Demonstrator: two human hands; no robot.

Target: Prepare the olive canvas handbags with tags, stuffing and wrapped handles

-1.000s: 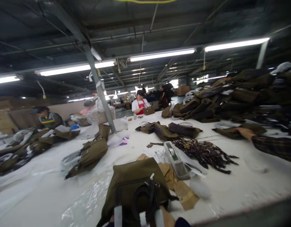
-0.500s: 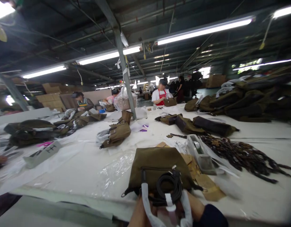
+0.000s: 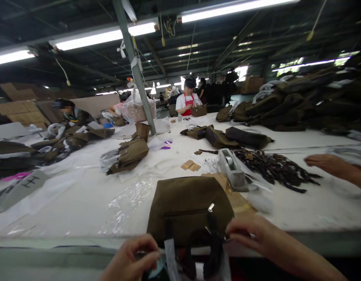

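An olive-brown bag [image 3: 189,195] lies at the table's front edge, with a white-wrapped handle [image 3: 170,259] and dark straps hanging toward me. My right hand [image 3: 251,234] pinches a small metal piece at the bag's right lower corner. Left of the handle, my left hand [image 3: 139,253] has its fingers curled near the bag's lower left side; whatever lies between them is too blurred to make out.
A tape dispenser [image 3: 231,169] and a heap of dark straps [image 3: 271,168] lie beyond the bag. Another person's hand [image 3: 329,166] reaches in from the right. More bags [image 3: 130,154] and a post [image 3: 138,74] stand farther back.
My hands have come out from beneath the handle to either side of the bag. The coiled strap has dropped lower. The view has shifted right, and another person's hand now shows there.
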